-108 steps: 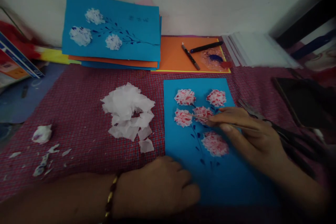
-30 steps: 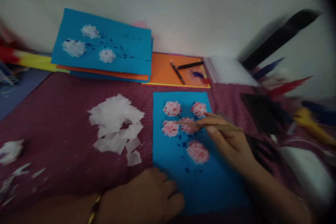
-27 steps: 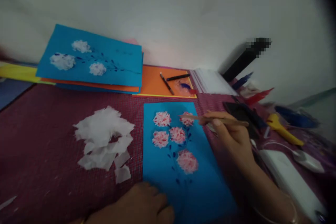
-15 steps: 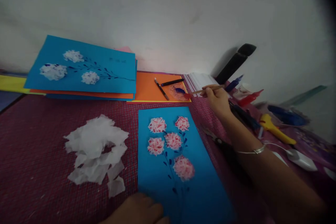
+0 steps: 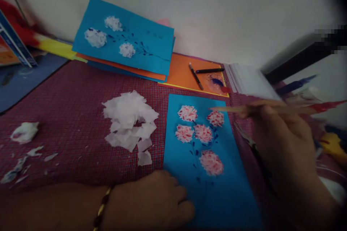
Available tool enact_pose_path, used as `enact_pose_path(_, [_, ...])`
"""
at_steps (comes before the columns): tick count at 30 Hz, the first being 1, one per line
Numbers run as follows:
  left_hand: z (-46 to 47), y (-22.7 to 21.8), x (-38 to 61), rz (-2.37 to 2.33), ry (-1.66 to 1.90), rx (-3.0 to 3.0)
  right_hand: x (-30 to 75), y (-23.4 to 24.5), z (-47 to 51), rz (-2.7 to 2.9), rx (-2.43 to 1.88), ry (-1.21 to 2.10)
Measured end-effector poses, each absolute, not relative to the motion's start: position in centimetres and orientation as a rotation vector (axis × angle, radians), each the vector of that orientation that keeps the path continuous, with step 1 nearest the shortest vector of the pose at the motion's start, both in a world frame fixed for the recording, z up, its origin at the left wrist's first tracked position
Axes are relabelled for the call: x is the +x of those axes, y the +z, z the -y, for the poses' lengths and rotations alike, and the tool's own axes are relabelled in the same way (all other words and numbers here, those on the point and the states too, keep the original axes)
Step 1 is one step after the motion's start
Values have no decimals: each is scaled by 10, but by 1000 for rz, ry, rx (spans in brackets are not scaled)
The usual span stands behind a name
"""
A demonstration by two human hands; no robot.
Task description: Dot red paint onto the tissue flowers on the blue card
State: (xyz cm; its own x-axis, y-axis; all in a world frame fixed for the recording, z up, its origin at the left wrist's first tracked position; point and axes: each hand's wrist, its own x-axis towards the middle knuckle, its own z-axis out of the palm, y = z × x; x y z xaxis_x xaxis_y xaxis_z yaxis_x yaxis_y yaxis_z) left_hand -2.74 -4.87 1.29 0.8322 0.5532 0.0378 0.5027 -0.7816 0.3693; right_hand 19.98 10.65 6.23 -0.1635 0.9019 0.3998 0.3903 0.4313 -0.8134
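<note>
Brush (image 5: pixel 230 109) pinched between thumb and fingers of right hand (image 5: pixel 282 137), tip at top-right flower (image 5: pixel 216 119) on blue card (image 5: pixel 230 191); contact unclear. Card flat on cloth (image 5: pixel 67 115). Left hand (image 5: pixel 151 202) at card's left edge, fingers curled, can't tell if gripping. Clear plastic (image 5: pixel 210 80) on orange sheet (image 5: pixel 183 68) bears blue paint (image 5: pixel 217 82) and red paint (image 5: pixel 226 89). Blue bottle (image 5: pixel 295 84), red bottle (image 5: pixel 326 107) beyond right hand, fill level unclear.

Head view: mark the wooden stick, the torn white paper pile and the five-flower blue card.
Wooden stick (image 5: pixel 230 109): head view, shaft between its tip and the right hand (image 5: pixel 283 139).
Torn white paper pile (image 5: pixel 124 110): head view, upper part.
Five-flower blue card (image 5: pixel 231 169): head view, bare area near right edge.
</note>
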Motion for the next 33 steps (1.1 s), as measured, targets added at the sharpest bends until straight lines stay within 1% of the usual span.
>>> enact_pose_path(2, [50,10,-29,-792,215,2659,190,59,-77,1744,-1150,794])
enact_pose_path(4, [50,10,-29,-781,217,2661,183,52,-64,1793,-1119,832])
enact_pose_path(10, [48,14,-29,-770,230,2647,175,38,-72,1901,-1103,802])
enact_pose_path(22, [46,13,-30,-758,244,2620,172,38,-77,2131,-1034,717])
enact_pose_path(28, [47,12,-30,-755,265,2623,174,37,-73,1983,-1091,700])
enact_pose_path(33, [46,12,-29,-759,257,2629,168,35,-76,2180,-971,702])
